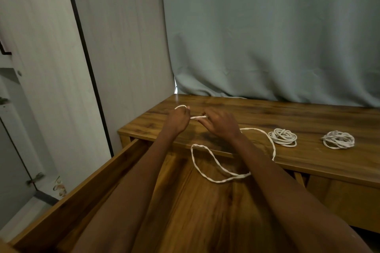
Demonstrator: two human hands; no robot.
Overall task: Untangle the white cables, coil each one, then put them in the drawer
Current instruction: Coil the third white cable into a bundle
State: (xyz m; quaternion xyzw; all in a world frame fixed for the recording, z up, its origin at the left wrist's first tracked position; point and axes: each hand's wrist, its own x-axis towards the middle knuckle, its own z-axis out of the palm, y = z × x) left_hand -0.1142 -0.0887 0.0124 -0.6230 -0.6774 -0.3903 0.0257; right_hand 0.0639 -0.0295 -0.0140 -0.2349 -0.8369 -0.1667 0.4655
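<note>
Nearest the camera, the open drawer fills the lower part of the view, its wooden floor largely hidden under both forearms and its front cut off by the bottom edge. No brand, label or writing can be read on anything here. A loose white cable hangs in a long loop over the drawer, curves up across the front edge of the wooden table and arcs round behind the right wrist; its slack runs roughly left to right. Over the tabletop, the left hand pinches one stretch of it with curled fingers, a small loop poking out at the far left, while the right hand pinches the short taut stretch between the two hands. To the right, on the table, lie the near coil and, well apart, the far coil, both flat. Behind the table hangs a grey-green curtain.
</note>
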